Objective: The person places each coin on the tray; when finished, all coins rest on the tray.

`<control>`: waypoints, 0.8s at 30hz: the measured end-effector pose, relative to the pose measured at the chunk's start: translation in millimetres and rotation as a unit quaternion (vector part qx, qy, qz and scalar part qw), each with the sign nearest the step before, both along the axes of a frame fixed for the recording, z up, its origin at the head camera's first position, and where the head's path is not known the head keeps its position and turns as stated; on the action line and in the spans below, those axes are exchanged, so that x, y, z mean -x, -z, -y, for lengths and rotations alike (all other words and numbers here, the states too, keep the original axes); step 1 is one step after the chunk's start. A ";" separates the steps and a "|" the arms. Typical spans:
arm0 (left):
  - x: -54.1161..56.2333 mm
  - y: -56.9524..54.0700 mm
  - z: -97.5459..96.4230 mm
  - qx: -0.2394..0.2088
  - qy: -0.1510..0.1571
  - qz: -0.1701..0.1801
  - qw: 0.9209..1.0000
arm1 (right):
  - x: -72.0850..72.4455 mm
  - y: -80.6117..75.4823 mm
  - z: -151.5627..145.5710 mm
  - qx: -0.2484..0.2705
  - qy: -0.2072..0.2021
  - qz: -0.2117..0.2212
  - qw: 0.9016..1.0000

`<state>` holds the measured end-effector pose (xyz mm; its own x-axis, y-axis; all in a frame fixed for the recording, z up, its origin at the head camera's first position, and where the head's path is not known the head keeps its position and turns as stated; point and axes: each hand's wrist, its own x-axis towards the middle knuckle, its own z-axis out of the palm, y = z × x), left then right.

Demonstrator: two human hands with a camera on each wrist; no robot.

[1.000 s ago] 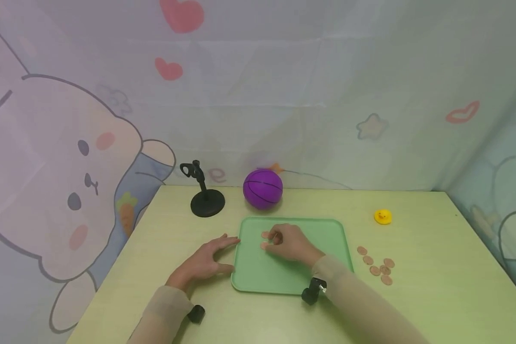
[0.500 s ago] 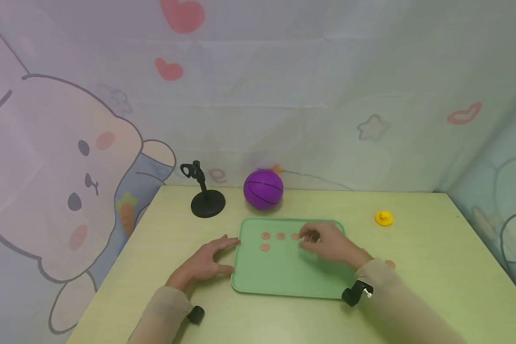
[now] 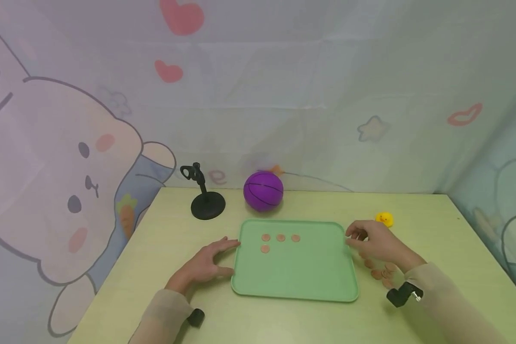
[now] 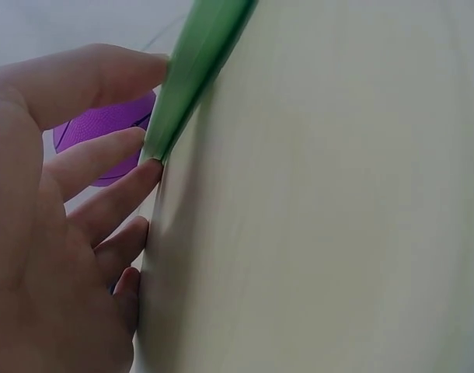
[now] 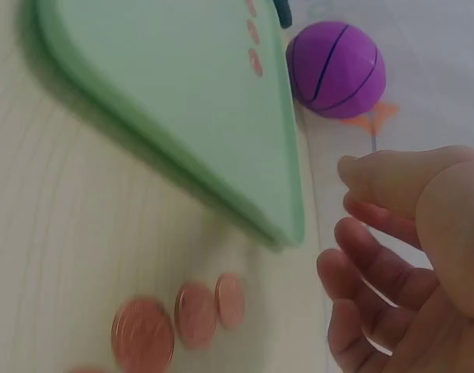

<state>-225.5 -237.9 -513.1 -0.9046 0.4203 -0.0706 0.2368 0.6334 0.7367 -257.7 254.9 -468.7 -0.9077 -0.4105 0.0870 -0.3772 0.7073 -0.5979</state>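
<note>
A green tray [image 3: 292,274] lies on the table, with copper coins on it. Three coins [image 3: 281,237] form a row near its far side, and one coin [image 3: 264,248] sits below the row's left end. My left hand [image 3: 204,263] touches the tray's left edge with thumb and fingertips, as the left wrist view also shows. Just past the tray's right edge hovers my right hand [image 3: 374,241], its fingers loosely bent and holding nothing. Beneath and in front of it are several loose coins [image 5: 144,332] on the table, partly hidden by the hand in the head view.
Behind the tray stands a purple ball [image 3: 263,191] with black lines. To its left is a black stand [image 3: 208,205] on a round base. A yellow toy duck [image 3: 384,219] sits beyond my right hand. A printed cloth [image 3: 258,95] hangs behind the table.
My right hand has moved rightward from over the coins on the tray to beyond its right edge, uncovering the row of three. My left hand has stayed at the tray's edge.
</note>
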 end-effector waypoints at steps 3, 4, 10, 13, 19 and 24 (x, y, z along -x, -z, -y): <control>-0.4 -0.2 0.2 0.001 0.001 0.000 1.000 | -2.5 2.7 -11.6 -0.014 0.004 0.024 1.000; -0.6 -0.3 0.3 0.001 0.000 0.000 1.000 | -3.1 4.0 -14.8 -0.019 0.009 0.034 0.999; 0.7 -0.1 0.8 0.002 0.002 0.000 1.000 | -7.0 8.4 -27.8 -0.031 0.037 0.103 0.994; 1.7 0.5 0.9 0.000 0.002 -0.001 1.000 | -8.5 9.5 -28.9 -0.014 0.046 0.141 0.989; 1.5 2.6 1.2 -0.002 -0.001 0.003 1.000 | -12.5 15.1 -25.1 0.020 0.056 0.211 0.976; 1.8 2.8 2.0 -0.003 -0.001 -0.001 1.000 | -13.7 18.1 -20.2 -0.002 0.082 0.204 0.976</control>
<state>-227.2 -239.9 -515.9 -0.9053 0.4195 -0.0672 0.2368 0.6296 0.7399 -243.9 275.1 -486.8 -0.9200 -0.2569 -0.2961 0.0096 0.7404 -0.6721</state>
